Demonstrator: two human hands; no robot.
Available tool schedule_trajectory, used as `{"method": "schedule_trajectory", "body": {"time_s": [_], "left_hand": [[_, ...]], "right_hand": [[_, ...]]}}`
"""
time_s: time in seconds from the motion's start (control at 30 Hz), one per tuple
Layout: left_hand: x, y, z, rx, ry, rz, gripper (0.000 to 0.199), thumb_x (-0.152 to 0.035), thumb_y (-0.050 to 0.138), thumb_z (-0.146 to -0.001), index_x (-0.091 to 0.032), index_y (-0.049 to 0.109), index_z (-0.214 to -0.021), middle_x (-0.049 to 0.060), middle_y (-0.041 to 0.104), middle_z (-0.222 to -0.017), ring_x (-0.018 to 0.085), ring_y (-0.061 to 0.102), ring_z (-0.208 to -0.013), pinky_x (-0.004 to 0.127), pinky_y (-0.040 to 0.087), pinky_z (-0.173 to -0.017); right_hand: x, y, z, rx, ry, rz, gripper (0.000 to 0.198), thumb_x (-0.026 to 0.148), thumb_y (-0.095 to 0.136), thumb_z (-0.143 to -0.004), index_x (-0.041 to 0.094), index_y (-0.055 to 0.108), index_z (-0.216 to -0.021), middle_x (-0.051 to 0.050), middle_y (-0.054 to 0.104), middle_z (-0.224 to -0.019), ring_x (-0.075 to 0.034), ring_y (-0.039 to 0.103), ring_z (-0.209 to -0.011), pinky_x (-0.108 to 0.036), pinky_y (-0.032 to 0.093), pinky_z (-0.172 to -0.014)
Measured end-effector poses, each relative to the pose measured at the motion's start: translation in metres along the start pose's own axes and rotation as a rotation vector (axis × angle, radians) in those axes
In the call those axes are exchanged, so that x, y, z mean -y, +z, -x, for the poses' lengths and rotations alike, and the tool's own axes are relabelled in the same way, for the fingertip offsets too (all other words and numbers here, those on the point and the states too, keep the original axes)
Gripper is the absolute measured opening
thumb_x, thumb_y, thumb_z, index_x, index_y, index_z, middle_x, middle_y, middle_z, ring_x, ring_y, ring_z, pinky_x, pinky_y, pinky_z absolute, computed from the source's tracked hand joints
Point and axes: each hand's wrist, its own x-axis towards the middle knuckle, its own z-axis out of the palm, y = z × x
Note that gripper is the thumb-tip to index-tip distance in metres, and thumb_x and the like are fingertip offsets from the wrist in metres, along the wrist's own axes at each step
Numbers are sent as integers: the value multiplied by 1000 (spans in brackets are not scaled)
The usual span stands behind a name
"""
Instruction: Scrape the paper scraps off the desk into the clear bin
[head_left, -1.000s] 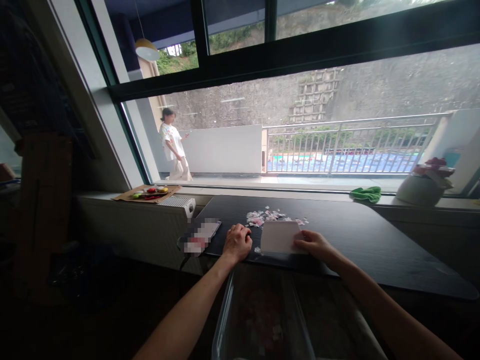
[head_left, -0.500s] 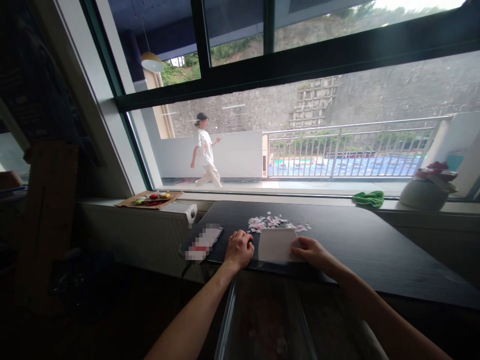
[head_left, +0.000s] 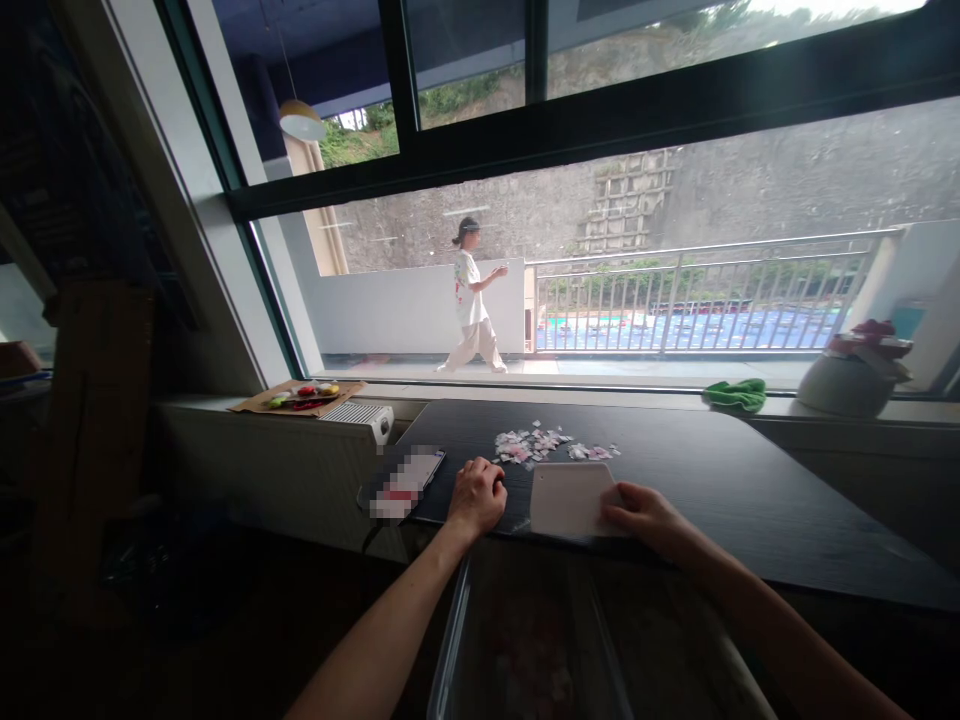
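Note:
My right hand [head_left: 637,512] grips the right side of a flat white plastic scraper [head_left: 568,498], which has a small hole in its upper left corner. The scraper is near the front edge of the dark table [head_left: 697,480]. Just beyond it lies a scattered pile of small white and pink pieces [head_left: 525,444], with a smaller cluster [head_left: 592,452] to the right. My left hand [head_left: 478,495] rests at the table edge with its fingers curled in, left of the scraper and apart from it. Nothing shows in it; its palm is hidden.
A phone [head_left: 409,485] lies left of my left hand. Below the table edge stands a clear plastic bin [head_left: 450,640], its contents dim. A green cloth [head_left: 736,395] and a rounded pale container [head_left: 851,380] sit on the sill. Outside the window a person [head_left: 471,300] walks.
My right hand has drawn the scraper slightly to the right and toward me, away from the pile. My left hand stays put. The person outside has walked to the right.

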Motion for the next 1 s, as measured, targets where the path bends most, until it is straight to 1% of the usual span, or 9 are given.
{"method": "schedule_trajectory", "body": {"time_s": [0.1,0.27,0.43,0.5,0.57,0.67,0.77,0.87,1.0], "left_hand": [[0,0,0,6,1,-4,20,-17,50,-80,-20,66,-91,6,61,-98,20,53,-98,34,41,-91],[0,0,0,2,1,0,21,-17,50,-79,-20,66,-91,6,61,-98,21,53,-98,35,41,-90],[1,1,0,-5,8,0,21,-16,50,-79,-20,66,-91,6,61,-97,21,53,-98,35,41,-91],[1,1,0,-7,12,2,21,-16,49,-79,-20,65,-92,6,61,-97,20,53,-98,35,41,-91],[0,1,1,-3,8,3,21,-16,49,-79,-20,65,-92,6,61,-98,20,53,-98,35,41,-91],[1,1,1,2,2,4,21,-16,49,-79,-20,65,-92,6,61,-98,21,53,-98,36,41,-91],[2,1,1,-1,7,3,21,-16,49,-79,-20,65,-93,6,61,-99,21,54,-99,36,41,-91],[3,2,0,-2,11,-5,22,-16,49,-80,-20,64,-94,6,61,-99,21,54,-99,36,41,-91],[4,2,0,-2,15,-14,21,-17,48,-80,-20,64,-94,6,61,-99,21,53,-99,35,42,-90]], "right_hand": [[4,1,5,54,19,-32,26,35,70,-55,16,64,-73,-4,69,-74,-20,61,-67,-30,47,-60],[3,5,4,-45,-25,-3,25,35,68,-56,16,64,-71,-3,67,-67,-18,59,-64,-30,47,-59],[8,7,7,3,-53,-57,25,35,68,-56,16,64,-72,-2,66,-66,-17,58,-61,-28,45,-55],[12,2,6,-112,-83,-65,26,37,65,-59,17,64,-75,-1,64,-62,-15,54,-56,-26,41,-50],[16,-5,2,-299,-83,-60,27,38,63,-61,17,63,-79,-2,64,-64,-14,52,-54,-26,39,-47],[17,-13,-9,-468,-47,-68,29,37,61,-61,18,61,-83,-5,66,-73,-17,56,-60,-28,43,-50],[11,-6,-26,-441,-50,-77,28,35,60,-61,19,59,-83,-6,67,-76,-19,58,-64,-30,45,-52],[5,11,-41,-437,-113,-38,25,36,55,-64,19,58,-82,-5,65,-74,-19,58,-63,-32,46,-55],[2,24,-46,-463,-165,137,18,35,53,-66,21,56,-77,-3,63,-71,-20,57,-67,-32,45,-62]]}}
